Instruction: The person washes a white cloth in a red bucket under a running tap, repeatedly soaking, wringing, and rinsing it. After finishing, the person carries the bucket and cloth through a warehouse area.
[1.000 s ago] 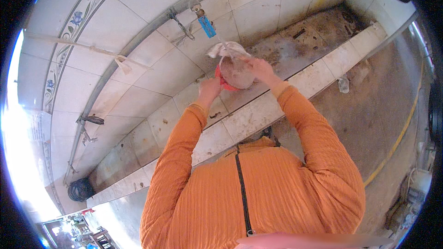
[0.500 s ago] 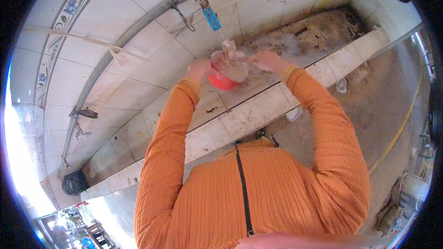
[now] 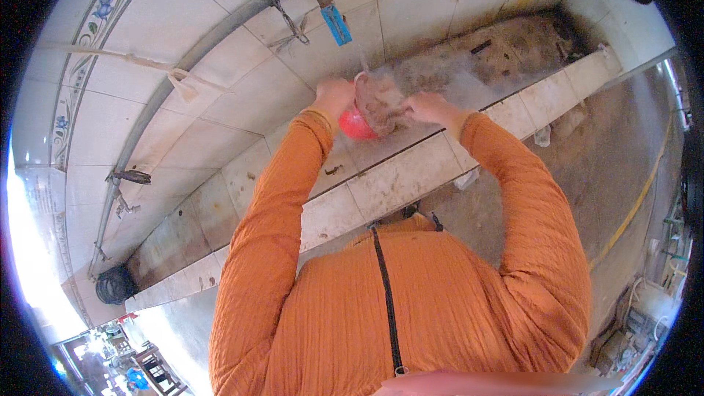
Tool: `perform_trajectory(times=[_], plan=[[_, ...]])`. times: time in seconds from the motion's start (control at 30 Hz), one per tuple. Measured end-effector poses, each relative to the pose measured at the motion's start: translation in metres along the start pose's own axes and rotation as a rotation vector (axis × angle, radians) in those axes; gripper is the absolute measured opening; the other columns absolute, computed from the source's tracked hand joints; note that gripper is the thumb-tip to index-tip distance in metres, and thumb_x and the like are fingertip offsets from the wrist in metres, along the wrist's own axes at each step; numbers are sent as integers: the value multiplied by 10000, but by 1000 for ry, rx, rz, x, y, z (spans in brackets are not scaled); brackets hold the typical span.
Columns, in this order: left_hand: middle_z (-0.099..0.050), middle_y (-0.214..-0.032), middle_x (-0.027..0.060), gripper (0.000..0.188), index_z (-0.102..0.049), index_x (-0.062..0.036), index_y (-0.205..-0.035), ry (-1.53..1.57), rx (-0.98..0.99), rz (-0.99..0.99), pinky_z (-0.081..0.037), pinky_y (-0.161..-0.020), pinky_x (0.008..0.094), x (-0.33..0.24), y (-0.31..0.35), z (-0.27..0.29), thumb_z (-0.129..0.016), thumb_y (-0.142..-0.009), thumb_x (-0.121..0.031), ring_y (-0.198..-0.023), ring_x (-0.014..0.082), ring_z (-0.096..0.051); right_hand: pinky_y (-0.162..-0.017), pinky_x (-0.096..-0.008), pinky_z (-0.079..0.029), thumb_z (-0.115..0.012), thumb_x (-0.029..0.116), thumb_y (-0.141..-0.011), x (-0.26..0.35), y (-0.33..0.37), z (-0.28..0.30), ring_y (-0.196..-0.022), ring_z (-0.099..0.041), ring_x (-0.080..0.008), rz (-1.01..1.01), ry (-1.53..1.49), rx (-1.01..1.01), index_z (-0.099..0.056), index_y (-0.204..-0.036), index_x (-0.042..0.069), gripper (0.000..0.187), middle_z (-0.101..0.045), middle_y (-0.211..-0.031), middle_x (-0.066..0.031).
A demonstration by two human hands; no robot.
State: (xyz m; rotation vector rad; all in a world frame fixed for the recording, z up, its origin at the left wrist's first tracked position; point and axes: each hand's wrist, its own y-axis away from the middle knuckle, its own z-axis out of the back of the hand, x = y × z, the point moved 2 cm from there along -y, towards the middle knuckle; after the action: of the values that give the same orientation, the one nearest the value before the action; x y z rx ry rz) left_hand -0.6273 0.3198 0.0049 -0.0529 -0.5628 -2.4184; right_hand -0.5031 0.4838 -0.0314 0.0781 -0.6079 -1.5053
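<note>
Left hand (image 3: 335, 95) closes fingers on red bowl (image 3: 357, 125), likely steadying it below tap (image 3: 336, 23); right hand (image 3: 433, 108) at bowl's right, finger pinch unclear.

Left hand (image 3: 334, 97): fingertips hidden. Red bowl (image 3: 357, 125): contents (image 3: 383, 103) blurred. Lower-left clutter (image 3: 152, 368) too small.

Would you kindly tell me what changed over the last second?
The right hand has moved right, from over the red bowl to its right side. The left hand has shifted forward along the bowl's left side. The pale cloth no longer hangs over the far rim; blur hides its place. Water still runs from the blue tap.
</note>
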Motion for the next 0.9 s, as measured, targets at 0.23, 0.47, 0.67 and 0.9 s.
perform_trajectory(times=[0.23, 0.47, 0.67, 0.9], plan=[[-586, -934, 104, 234, -613, -74, -901, 62, 21, 133, -458, -714, 371, 1, -2, 9, -475, -732, -158, -859, 245, -570, -712, -369, -431, -480, 273, -761, 1, -8, -32, -804, -560, -290, 147, -170, -47, -565, -973, 109, 280, -586, -870, -130], [-580, -948, 98, 274, -609, -122, -925, -20, 111, 36, -461, -712, 373, 18, 6, -3, -547, -699, -263, -877, 249, -562, -706, -365, -425, -521, 259, -744, -26, 1, 22, -785, -556, -292, 210, -149, -192, -588, -902, 87, 244, -585, -846, -141], [-582, -939, 97, 293, -614, -116, -895, 38, 93, 84, -459, -718, 381, 10, 7, 7, -559, -682, -309, -873, 258, -562, -645, -358, -433, -543, 285, -744, -5, -1, -25, -736, -562, -261, 74, -291, -30, -580, -893, 64, 269, -592, -804, -115], [-567, -969, 114, 303, -605, -85, -903, 141, 51, 103, -455, -725, 383, 20, 1, -8, -584, -681, -291, -887, 264, -554, -621, -363, -438, -516, 310, -770, -8, -3, -42, -696, -570, -239, 100, -706, 30, -563, -951, 68, 305, -599, -815, -106]])
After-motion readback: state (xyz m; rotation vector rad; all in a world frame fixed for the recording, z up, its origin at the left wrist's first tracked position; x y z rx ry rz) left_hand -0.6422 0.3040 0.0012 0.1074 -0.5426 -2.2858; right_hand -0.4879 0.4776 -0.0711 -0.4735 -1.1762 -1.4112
